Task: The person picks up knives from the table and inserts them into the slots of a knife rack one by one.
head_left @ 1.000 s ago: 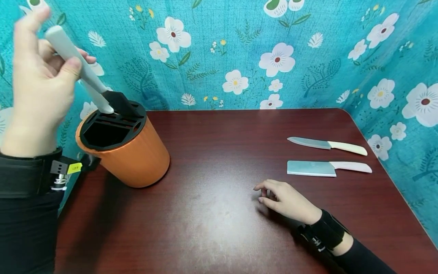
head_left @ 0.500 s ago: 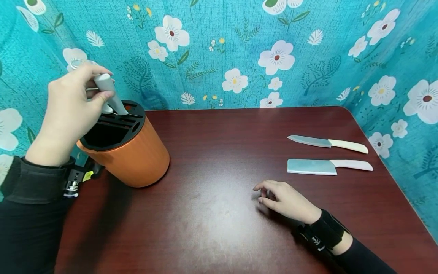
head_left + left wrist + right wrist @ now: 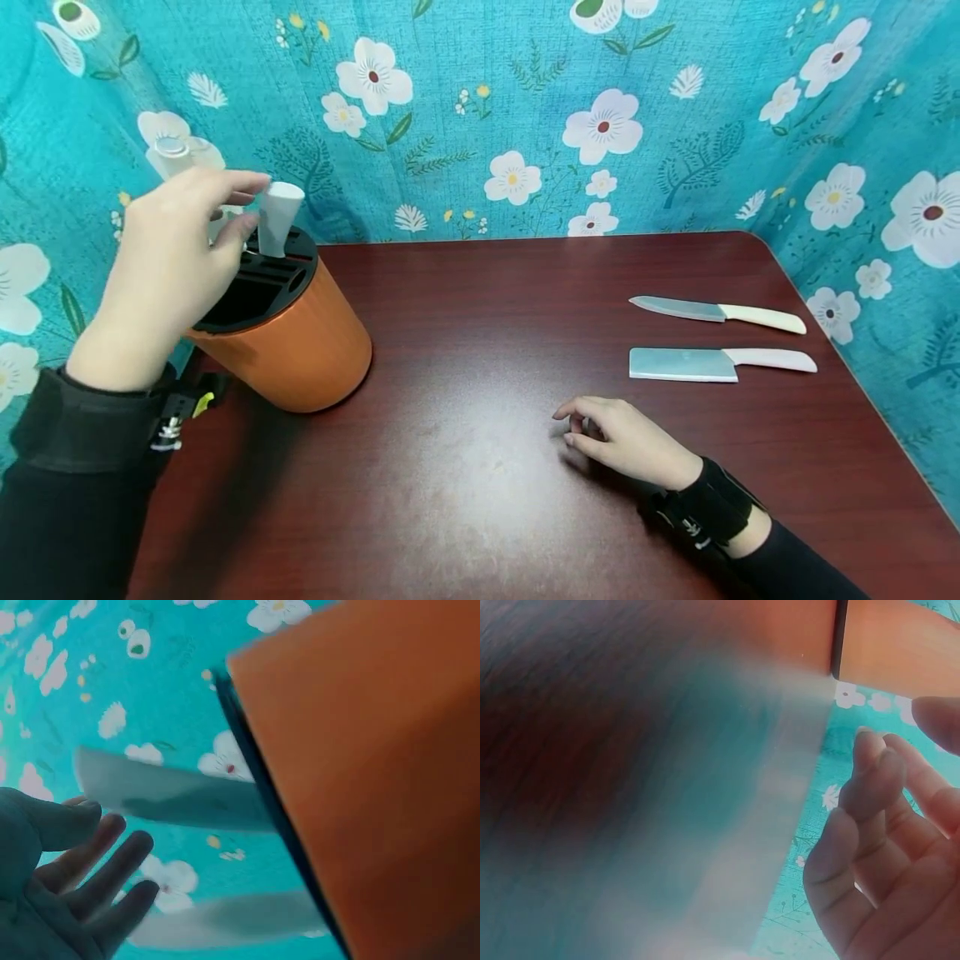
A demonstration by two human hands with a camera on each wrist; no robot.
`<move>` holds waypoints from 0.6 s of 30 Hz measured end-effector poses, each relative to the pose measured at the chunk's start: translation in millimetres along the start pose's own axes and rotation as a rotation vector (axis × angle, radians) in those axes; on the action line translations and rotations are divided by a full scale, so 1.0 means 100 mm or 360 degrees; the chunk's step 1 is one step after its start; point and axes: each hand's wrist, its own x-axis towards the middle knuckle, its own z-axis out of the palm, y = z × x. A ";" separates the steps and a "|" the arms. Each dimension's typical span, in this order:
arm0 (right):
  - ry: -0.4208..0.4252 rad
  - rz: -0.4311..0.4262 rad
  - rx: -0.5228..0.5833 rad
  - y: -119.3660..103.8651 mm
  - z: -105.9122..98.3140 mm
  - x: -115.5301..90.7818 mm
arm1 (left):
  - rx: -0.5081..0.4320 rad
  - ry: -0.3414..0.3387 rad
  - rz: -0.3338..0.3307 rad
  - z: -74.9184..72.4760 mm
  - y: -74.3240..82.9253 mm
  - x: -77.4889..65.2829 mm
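Observation:
An orange knife block [image 3: 303, 346] with a black slotted top stands at the table's left. From one slot rises a pale grey knife handle [image 3: 278, 218], its blade hidden inside. My left hand [image 3: 165, 258] is just beside this handle, fingers loosely spread and thumb tip close to the handle's end in the left wrist view. A second grey handle [image 3: 225, 921] also sticks out of the block, mostly hidden behind the hand in the head view. My right hand [image 3: 626, 437] rests on the table with loosely bent fingers and holds nothing.
On the right side of the brown table [image 3: 465, 500] lie a pointed kitchen knife [image 3: 682, 309] and, nearer to me, a cleaver [image 3: 678, 364], both with white handles. A turquoise flowered cloth [image 3: 450, 150] hangs behind and along the right edge.
My left hand brought the grey-handled knife down into the block from above, then let go of its handle, which now stands in the slot. The right hand stayed still.

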 end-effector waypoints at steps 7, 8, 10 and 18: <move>0.0035 0.0002 -0.0110 -0.09 -0.03 0.06 | -0.0088 0.0356 0.0247 0.33 0.48 -0.35; 0.0064 0.0015 -0.0140 -0.09 -0.05 0.08 | -0.0110 0.0350 0.0284 0.41 0.54 -0.42; 0.0150 0.0072 -0.0205 -0.08 -0.13 0.09 | -0.0148 0.0290 0.0329 0.58 0.62 -0.57; 0.0578 0.0618 -0.0176 0.49 -0.97 -0.23 | -0.0168 -0.0170 0.0223 1.31 0.64 -1.12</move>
